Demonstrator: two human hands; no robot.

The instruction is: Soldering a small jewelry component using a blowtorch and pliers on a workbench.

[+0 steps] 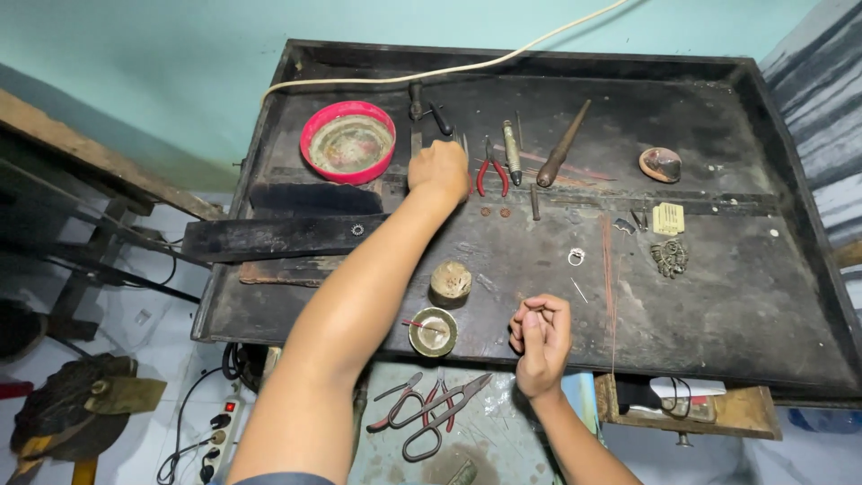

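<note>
My left hand reaches far across the black workbench tray and closes around a tool among the row of hand tools near the back; what it grips is hidden by the fingers. Right beside it lie red-handled pliers, a slim metal tool and a wooden-handled awl. My right hand hovers at the tray's front edge, fingers pinched together on something tiny that I cannot make out. A small round tin and a round wooden block sit between my arms.
A red bowl stands at the back left, a white cord runs along the rear rim. A small ring, a metal chain piece and a shell-like dish lie to the right. Scissors and pliers rest on the lower shelf.
</note>
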